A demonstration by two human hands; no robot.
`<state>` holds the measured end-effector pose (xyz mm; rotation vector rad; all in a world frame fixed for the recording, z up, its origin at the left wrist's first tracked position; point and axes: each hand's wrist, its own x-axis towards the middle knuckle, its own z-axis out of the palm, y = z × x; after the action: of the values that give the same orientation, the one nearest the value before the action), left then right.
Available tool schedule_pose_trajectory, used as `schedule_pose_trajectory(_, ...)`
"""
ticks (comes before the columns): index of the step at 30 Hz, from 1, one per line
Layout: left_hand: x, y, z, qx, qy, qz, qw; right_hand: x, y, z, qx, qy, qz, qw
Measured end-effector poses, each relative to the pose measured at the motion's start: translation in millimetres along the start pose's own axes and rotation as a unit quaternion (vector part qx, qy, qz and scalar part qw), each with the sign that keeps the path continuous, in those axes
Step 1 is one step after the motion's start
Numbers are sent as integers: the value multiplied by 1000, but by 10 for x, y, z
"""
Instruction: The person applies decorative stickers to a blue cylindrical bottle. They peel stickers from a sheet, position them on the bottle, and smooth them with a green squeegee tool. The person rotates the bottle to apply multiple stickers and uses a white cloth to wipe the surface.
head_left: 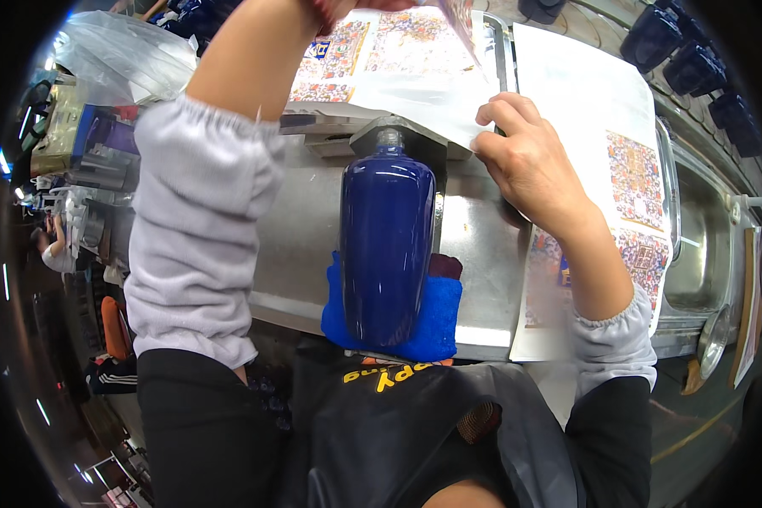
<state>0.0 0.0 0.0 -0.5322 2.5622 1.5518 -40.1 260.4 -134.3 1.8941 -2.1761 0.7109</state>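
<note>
A glossy dark blue bottle (388, 245) lies between my arms, its clear neck pointing away from me. Its neck end is at a dark angled rest (436, 146), and its base lies on a folded bright blue cloth (438, 313). At the top edge, my left hand (360, 7) is partly cut off; its fingers close at a lifted, colourfully patterned sheet (459, 25). My right hand (525, 152) is beside the right edge of a white printed sheet (415, 93), fingers curled. Whatever its fingertips hold is hidden.
More patterned sheets (588, 93) lie on the right, next to a metal sink (698, 245). Several dark blue bottles (694, 63) stand at the far right. A clear plastic bag (123, 59) is at the far left. The metal worktop (300, 229) extends under the bottle.
</note>
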Motion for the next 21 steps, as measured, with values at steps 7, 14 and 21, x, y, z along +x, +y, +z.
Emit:
schedule_pose_trajectory(7,-230,-1101,215,78,25,-182,980,6,-1,13,-2,-9,2,1000)
schedule_pose_trajectory(14,-286,-1303,300,268,48,-89,958,259,288,-167,61,-35,1,998)
schedule_pose_trajectory(21,-463,-1246,384,335,121,-46,933,463,446,96,-51,-215,23,975)
